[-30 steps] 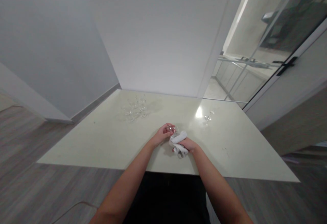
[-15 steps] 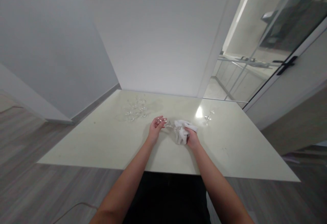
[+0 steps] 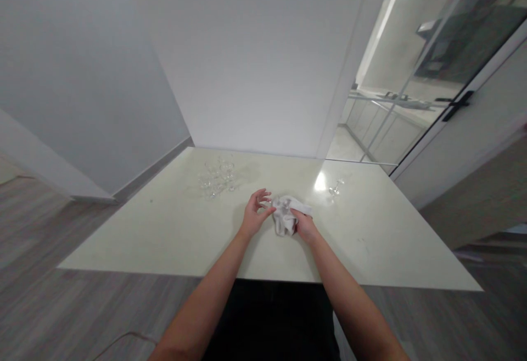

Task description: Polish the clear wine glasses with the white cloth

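While the right hand (image 3: 305, 226) clamps the white cloth (image 3: 284, 217) between thumb and fingers, the left hand (image 3: 254, 215) stands at the cloth's left edge with its fingers curved and its thumb set apart from them. The left thumb tip meets or nearly meets the cloth. A transparent piece of glass (image 3: 267, 202) shows faintly between the left hand and the cloth; its outline is indistinct, and whether the left fingers bear on it cannot be told. The cloth is bunched and located above the near middle of the pale tabletop (image 3: 164, 240). A cluster of clear glasses (image 3: 217, 177) occupies the far left portion of the tabletop, well apart from both hands. One separate glass (image 3: 335, 189) is positioned to the right, near a bright reflection (image 3: 320, 181).
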A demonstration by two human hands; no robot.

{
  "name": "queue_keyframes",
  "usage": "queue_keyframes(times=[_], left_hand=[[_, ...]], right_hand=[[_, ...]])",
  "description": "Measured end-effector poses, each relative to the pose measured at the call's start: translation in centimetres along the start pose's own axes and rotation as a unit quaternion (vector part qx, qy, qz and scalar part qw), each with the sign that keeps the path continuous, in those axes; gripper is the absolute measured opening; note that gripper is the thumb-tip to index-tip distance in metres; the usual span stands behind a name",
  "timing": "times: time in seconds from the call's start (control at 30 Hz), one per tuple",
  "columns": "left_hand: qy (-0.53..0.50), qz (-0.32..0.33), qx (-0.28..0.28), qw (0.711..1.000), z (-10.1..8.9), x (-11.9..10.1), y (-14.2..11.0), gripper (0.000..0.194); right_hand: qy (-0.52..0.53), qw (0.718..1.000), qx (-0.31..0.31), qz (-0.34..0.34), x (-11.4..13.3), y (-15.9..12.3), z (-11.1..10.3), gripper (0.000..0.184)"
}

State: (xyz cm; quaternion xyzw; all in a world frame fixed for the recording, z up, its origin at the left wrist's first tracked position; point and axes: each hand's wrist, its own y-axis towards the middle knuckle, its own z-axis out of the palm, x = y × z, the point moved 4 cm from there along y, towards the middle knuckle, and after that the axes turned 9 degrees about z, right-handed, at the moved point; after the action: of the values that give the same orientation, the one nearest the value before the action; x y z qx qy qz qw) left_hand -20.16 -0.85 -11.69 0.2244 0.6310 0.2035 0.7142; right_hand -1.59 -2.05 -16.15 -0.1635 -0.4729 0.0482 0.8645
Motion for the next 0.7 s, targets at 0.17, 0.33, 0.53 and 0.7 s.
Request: queue_keyframes(times=[0.17,0.33,0.53,0.7], left_hand=[[0.1,0.045,-0.007,0.994,0.1,-0.9,-0.3,0.07],[0.104,0.051,-0.075,0.99,-0.8,-1.2,0.0,0.068],[0.12,0.067,-0.166,0.977,-1.2,-2.7,-0.4,0.067],[0.142,0.095,-0.143,0.975,1.4,-5.8,0.7,0.072]], right_hand=[[-0.021,1.0,-0.004,0.01,-0.2,0.0,-0.1,0.035],[-0.012,1.0,-0.01,0.01,0.2,-0.4,-0.1,0.035],[-0.092,0.996,0.014,0.005,0.2,-0.6,0.3,0.032],[-0.176,0.982,0.063,-0.037,0.1,-0.4,0.2,0.026]])
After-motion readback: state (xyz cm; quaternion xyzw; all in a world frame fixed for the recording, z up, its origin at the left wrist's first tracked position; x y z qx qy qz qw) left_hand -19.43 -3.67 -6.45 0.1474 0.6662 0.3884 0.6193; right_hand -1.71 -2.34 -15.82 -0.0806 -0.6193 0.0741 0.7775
